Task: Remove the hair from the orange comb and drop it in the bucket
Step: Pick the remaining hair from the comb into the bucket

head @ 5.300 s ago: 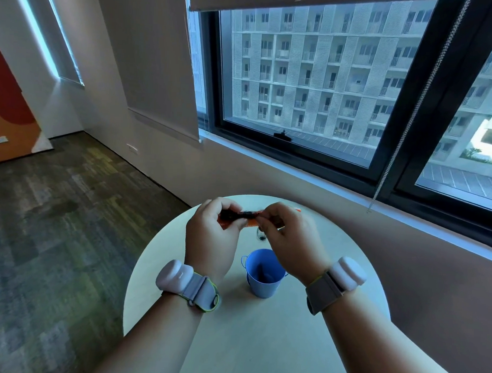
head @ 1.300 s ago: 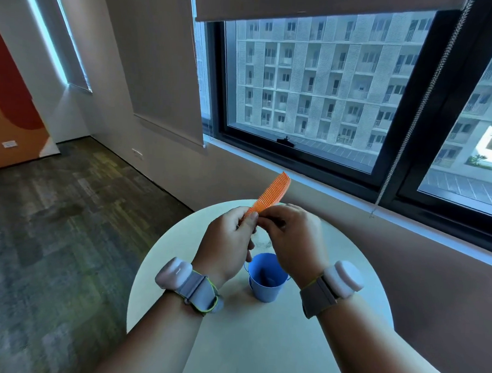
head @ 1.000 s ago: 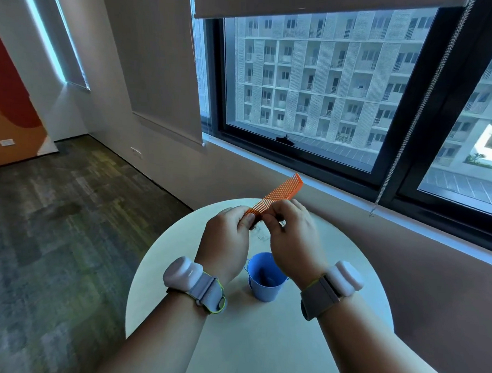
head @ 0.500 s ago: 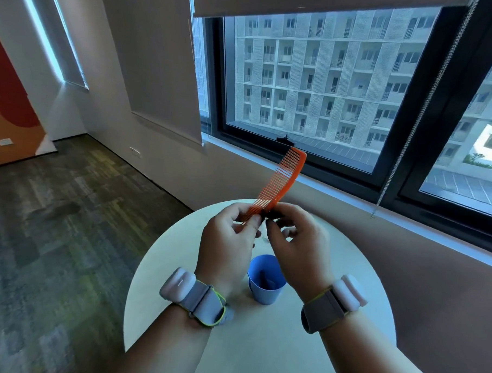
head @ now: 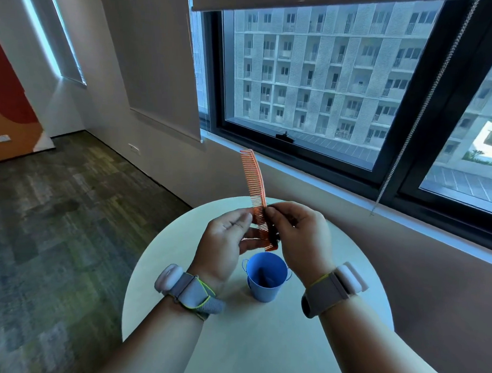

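I hold the orange comb (head: 253,181) upright above the round table, teeth facing left and its tip toward the window. My left hand (head: 222,241) grips the comb's lower end between thumb and fingers. My right hand (head: 299,236) is on the comb's right side, its fingertips pinching a dark clump of hair (head: 273,234) caught near the bottom of the comb. The small blue bucket (head: 265,291) stands on the table directly below both hands. Some dark hair (head: 263,274) lies inside it.
The pale round table (head: 260,342) stands against a brown wall under a large window. A blind's bead chain (head: 404,142) hangs at the right. Carpeted floor (head: 54,234) stretches to the left. Both wrists wear strapped bands.
The comb has swung from slanting right to nearly upright, with its teeth now facing left. My right fingers have moved down onto the dark hair at the comb's lower end.
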`<action>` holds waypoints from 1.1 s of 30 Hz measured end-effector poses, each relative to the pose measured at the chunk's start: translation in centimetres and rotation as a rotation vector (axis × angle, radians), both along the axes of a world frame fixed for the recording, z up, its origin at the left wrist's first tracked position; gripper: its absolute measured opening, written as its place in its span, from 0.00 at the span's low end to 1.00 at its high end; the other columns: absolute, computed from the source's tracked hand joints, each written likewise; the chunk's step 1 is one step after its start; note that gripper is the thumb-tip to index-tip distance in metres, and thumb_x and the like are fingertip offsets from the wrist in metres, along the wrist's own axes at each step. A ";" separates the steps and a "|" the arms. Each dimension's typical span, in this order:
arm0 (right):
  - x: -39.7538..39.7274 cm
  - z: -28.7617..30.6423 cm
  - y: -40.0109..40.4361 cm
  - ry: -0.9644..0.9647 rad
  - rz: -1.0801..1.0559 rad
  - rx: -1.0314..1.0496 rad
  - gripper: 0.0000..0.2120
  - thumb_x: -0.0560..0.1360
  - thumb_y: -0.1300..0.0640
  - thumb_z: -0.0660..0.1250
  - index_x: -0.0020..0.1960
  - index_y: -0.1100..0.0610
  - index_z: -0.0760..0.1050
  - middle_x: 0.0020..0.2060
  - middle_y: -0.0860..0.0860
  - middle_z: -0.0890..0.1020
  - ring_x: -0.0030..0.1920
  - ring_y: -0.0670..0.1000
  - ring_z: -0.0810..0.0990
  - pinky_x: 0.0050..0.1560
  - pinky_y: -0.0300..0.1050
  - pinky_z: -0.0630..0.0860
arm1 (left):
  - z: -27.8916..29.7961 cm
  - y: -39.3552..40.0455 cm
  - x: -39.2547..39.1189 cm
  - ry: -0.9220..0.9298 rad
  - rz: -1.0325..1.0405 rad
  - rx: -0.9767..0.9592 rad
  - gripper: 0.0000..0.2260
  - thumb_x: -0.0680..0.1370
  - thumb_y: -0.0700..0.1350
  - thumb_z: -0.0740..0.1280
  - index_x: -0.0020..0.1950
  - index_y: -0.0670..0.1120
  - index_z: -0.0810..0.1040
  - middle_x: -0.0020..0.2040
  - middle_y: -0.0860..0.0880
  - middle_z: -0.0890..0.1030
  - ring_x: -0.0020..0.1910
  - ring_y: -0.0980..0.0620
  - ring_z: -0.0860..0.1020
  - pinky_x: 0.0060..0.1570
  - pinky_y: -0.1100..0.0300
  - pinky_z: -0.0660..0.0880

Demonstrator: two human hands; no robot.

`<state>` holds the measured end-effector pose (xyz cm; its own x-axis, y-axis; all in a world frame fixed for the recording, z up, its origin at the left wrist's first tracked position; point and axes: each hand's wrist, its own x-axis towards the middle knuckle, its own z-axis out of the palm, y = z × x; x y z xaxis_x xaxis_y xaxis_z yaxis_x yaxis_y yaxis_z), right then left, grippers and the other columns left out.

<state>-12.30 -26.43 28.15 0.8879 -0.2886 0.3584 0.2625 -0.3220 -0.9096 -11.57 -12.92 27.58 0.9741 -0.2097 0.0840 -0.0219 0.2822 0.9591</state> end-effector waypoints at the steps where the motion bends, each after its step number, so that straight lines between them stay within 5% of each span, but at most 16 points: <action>1: 0.1 -0.1 0.2 0.012 -0.002 0.020 0.08 0.76 0.61 0.71 0.41 0.52 0.83 0.32 0.48 0.84 0.30 0.45 0.81 0.30 0.39 0.77 | -0.1 -0.2 0.1 -0.008 0.034 0.041 0.11 0.83 0.36 0.59 0.57 0.39 0.82 0.45 0.39 0.85 0.41 0.41 0.85 0.44 0.50 0.82; 5: 0.8 -1.4 0.8 0.067 -0.015 0.042 0.07 0.77 0.58 0.68 0.40 0.52 0.81 0.30 0.51 0.83 0.31 0.56 0.82 0.33 0.57 0.81 | -0.2 -0.9 0.4 -0.049 0.168 0.183 0.03 0.78 0.36 0.69 0.50 0.40 0.82 0.41 0.44 0.85 0.37 0.43 0.85 0.41 0.49 0.82; 12: 0.7 -0.9 0.4 0.046 -0.047 -0.084 0.10 0.77 0.59 0.68 0.39 0.47 0.79 0.32 0.44 0.82 0.32 0.51 0.80 0.39 0.54 0.80 | -0.1 -1.1 0.6 -0.155 0.296 0.482 0.05 0.77 0.42 0.71 0.41 0.49 0.82 0.33 0.51 0.83 0.33 0.51 0.83 0.43 0.48 0.81; 16: 0.2 0.3 0.5 0.108 0.126 0.129 0.07 0.80 0.56 0.66 0.54 0.51 0.81 0.39 0.46 0.84 0.35 0.48 0.79 0.43 0.56 0.80 | 0.3 -0.9 0.5 -0.321 0.359 0.645 0.06 0.76 0.43 0.71 0.39 0.49 0.79 0.34 0.51 0.81 0.33 0.51 0.80 0.40 0.52 0.77; 21: -0.1 2.1 -0.8 0.255 0.362 0.401 0.13 0.79 0.46 0.65 0.49 0.52 0.84 0.39 0.52 0.81 0.42 0.51 0.76 0.43 0.52 0.67 | 0.4 -0.5 0.8 -0.480 0.298 0.700 0.07 0.75 0.40 0.71 0.40 0.49 0.78 0.40 0.54 0.79 0.40 0.55 0.77 0.44 0.56 0.75; 25: 0.4 2.0 -0.8 0.313 0.455 0.336 0.14 0.77 0.49 0.68 0.55 0.58 0.83 0.47 0.58 0.85 0.45 0.52 0.78 0.45 0.49 0.71 | 0.3 -0.5 0.8 -0.531 0.313 0.710 0.07 0.74 0.42 0.73 0.40 0.51 0.78 0.41 0.56 0.77 0.43 0.54 0.78 0.42 0.60 0.73; 29: 0.6 1.4 -0.4 0.282 0.424 0.446 0.15 0.82 0.53 0.62 0.55 0.63 0.81 0.49 0.63 0.83 0.48 0.57 0.80 0.55 0.64 0.77 | 0.2 -0.5 0.7 -0.539 0.387 0.707 0.05 0.72 0.44 0.76 0.41 0.49 0.80 0.44 0.56 0.78 0.46 0.55 0.77 0.41 0.59 0.73; 33: 0.5 1.0 -0.6 0.259 0.332 0.478 0.17 0.83 0.51 0.60 0.52 0.61 0.83 0.48 0.60 0.83 0.46 0.60 0.79 0.51 0.61 0.76 | 0.4 0.0 0.1 -0.481 0.387 0.644 0.06 0.74 0.47 0.75 0.42 0.51 0.78 0.40 0.56 0.80 0.38 0.58 0.78 0.38 0.59 0.73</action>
